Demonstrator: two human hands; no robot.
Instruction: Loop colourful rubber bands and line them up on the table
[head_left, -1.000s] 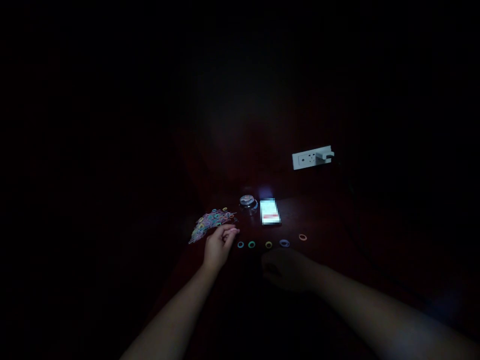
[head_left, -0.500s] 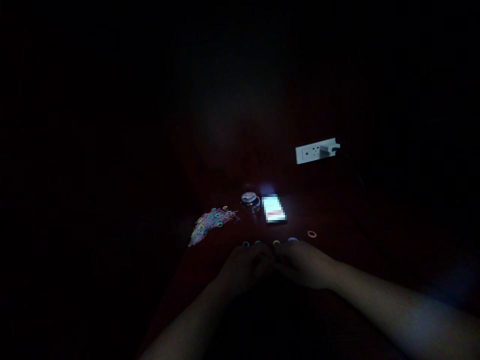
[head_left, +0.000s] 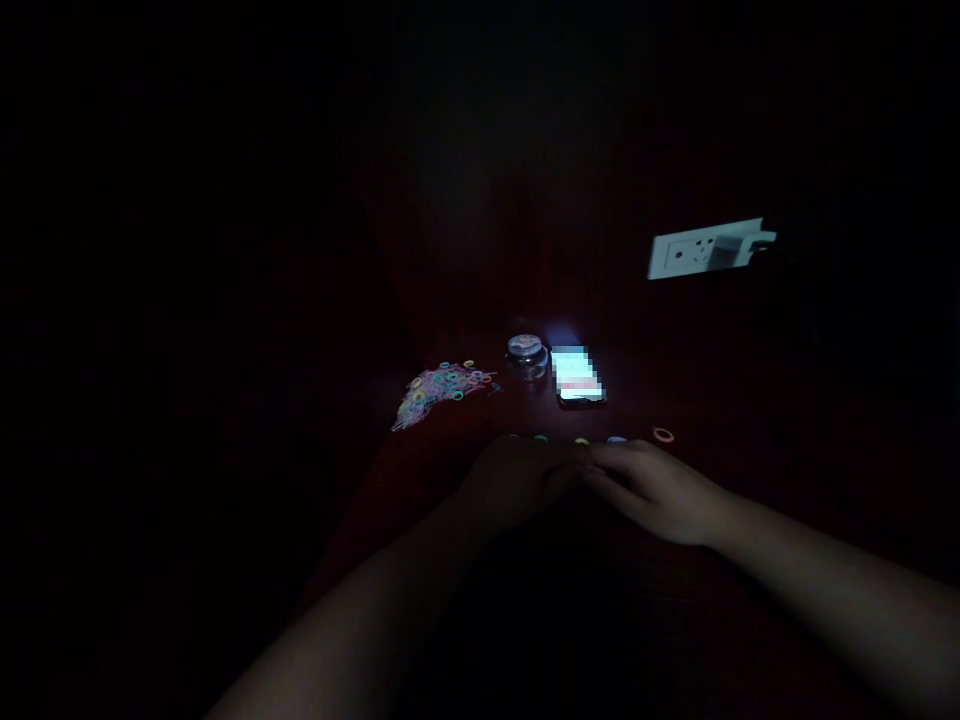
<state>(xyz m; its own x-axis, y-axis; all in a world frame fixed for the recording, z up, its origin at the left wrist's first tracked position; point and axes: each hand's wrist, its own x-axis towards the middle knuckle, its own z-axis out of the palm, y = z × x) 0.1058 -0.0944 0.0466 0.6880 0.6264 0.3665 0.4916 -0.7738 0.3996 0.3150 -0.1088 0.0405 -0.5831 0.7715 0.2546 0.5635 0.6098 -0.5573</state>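
Your left hand (head_left: 517, 485) and right hand (head_left: 671, 495) meet at the fingertips, the right one's thumb and fingers drawn together, but it's too dark to tell whether either hand grips anything. Just past your knuckles, partly hidden by them, lie a green band (head_left: 541, 438), a yellow band (head_left: 582, 442) and a violet band (head_left: 617, 440), with an orange band (head_left: 664, 435) just beyond your right hand. The heap of small colored bands (head_left: 442, 388) lies farther off, beyond your left hand, left of the lidded jar (head_left: 526, 357) and the lit phone (head_left: 577, 374).
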